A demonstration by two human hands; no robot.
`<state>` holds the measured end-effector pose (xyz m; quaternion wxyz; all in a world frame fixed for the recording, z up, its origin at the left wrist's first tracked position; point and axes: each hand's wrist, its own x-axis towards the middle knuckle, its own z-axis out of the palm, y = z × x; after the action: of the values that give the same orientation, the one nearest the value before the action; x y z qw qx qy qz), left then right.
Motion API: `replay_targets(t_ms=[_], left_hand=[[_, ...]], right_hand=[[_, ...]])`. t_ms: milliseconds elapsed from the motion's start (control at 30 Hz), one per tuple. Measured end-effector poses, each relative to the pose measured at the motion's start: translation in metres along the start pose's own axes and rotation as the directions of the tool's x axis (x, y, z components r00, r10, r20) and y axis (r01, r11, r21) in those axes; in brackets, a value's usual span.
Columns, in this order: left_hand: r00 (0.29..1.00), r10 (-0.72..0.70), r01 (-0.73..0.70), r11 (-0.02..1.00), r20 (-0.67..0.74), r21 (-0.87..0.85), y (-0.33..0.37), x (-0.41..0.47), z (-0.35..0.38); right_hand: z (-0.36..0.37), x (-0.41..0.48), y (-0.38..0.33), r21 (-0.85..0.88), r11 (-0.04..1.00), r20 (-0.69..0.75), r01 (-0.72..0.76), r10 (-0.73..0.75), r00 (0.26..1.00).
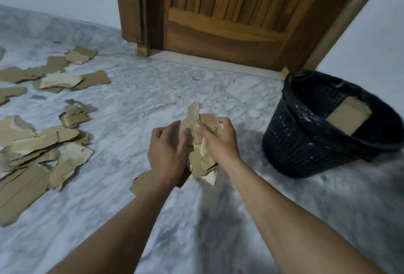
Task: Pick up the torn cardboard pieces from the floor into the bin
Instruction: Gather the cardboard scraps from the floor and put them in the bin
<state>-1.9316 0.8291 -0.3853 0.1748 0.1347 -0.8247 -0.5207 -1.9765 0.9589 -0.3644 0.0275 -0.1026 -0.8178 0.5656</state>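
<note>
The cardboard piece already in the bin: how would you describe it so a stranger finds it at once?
Right of the wooden door stands a black mesh bin with a dark liner. Inside it lies one tan cardboard piece. Unlike the ragged scraps on the floor, it has straight edges and a near-rectangular shape.

cardboard pieces (43, 142) on floor (135, 98) at left, bin (306, 142) at right, door (229, 22) behind

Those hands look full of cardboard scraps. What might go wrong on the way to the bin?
The bundle sits loosely between the left hand and right hand; scraps poking out below may drop. The bin stands apart to the right, so pieces could miss its rim and land on the floor.
</note>
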Motion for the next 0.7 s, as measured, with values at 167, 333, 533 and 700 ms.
replay_targets(t_ms=[167, 333, 533, 700], left_hand=[[0.988, 0.151, -0.153, 0.977, -0.024, -0.15, 0.119, 0.034, 0.038], [0.957, 0.291, -0.287, 0.944, 0.003, -0.163, 0.224, 0.051, 0.099], [0.911, 0.38, -0.369, 0.925, 0.163, -0.093, 0.285, 0.036, 0.195], [0.866, 0.395, -0.384, 0.918, 0.307, -0.1, 0.284, 0.028, 0.262]], right_hand=[[-0.101, 0.038, -0.095, -0.145, 0.979, -0.121, 0.143, -0.161, 0.98], [-0.207, 0.067, -0.145, -0.208, 0.964, -0.254, 0.167, -0.219, 0.942], [-0.298, 0.089, -0.108, -0.133, 0.991, -0.448, 0.024, -0.082, 0.89], [-0.336, 0.105, -0.064, -0.073, 0.992, -0.522, -0.099, 0.046, 0.851]])
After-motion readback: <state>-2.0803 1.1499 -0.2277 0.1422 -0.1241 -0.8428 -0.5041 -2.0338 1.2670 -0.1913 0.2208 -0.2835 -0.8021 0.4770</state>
